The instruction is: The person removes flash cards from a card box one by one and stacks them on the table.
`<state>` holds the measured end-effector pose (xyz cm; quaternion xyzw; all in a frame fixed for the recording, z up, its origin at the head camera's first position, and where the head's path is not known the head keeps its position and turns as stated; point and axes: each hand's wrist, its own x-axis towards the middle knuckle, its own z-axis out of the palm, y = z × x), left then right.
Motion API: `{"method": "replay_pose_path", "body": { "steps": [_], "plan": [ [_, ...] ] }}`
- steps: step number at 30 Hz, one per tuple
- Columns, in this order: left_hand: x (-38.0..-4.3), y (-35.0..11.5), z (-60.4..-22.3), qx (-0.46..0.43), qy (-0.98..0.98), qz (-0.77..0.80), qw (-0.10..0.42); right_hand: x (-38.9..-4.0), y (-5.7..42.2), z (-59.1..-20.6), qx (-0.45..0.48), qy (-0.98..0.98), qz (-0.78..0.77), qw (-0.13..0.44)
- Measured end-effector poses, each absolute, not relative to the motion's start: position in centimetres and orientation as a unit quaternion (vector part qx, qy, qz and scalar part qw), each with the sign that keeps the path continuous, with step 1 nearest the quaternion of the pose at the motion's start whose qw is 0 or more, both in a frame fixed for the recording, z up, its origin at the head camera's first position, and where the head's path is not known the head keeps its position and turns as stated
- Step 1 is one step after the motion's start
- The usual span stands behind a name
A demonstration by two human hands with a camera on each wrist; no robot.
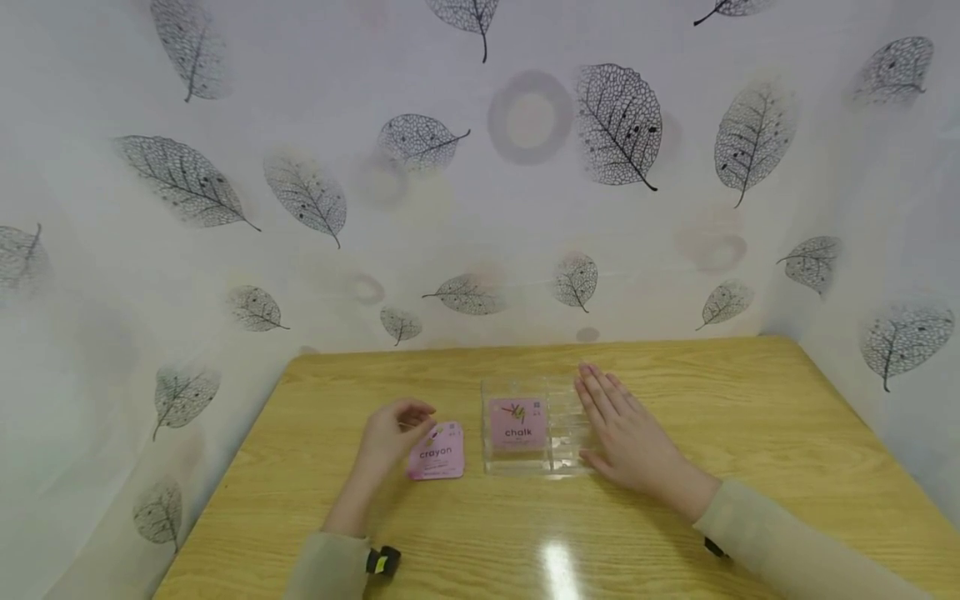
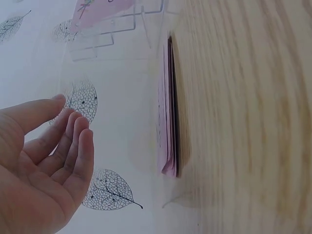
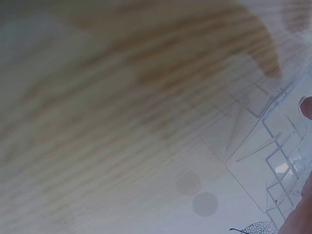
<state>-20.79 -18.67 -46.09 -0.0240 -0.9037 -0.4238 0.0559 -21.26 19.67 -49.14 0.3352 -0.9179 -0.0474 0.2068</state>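
Observation:
A small stack of pink cards, the top one reading "crayon", lies on the table; the left wrist view shows the stack edge-on. Over its upper left corner hovers my left hand, fingers loosely bent and thumb near the fingertips. Nothing shows between them in the left wrist view. To the right is a clear plastic holder with stepped dividers, and a pink "chalk" card sits in its left compartment. My right hand rests against the holder's right side with its fingers straight, partly covering it.
The wooden table reaches back to a pale curtain printed with leaf skeletons, which also hangs on both sides. A black band is on the left wrist.

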Motion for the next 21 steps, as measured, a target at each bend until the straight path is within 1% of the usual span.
{"method": "replay_pose_path", "body": {
  "steps": [7,16,21],
  "plan": [
    [-20.9,-18.1,-45.6,-0.039,-0.904,-0.423,0.056,-21.4,19.7,-49.3,0.333,-0.919,-0.047,0.204],
    [-21.0,-17.3,-45.2,-0.054,-0.902,-0.426,0.050,-21.4,19.7,-49.3,0.339,-0.913,-0.041,0.223],
    [-21.2,-16.8,-45.1,-0.054,-0.898,-0.434,0.044,-21.4,19.7,-49.3,0.336,-0.916,-0.042,0.215]
  ]
}}
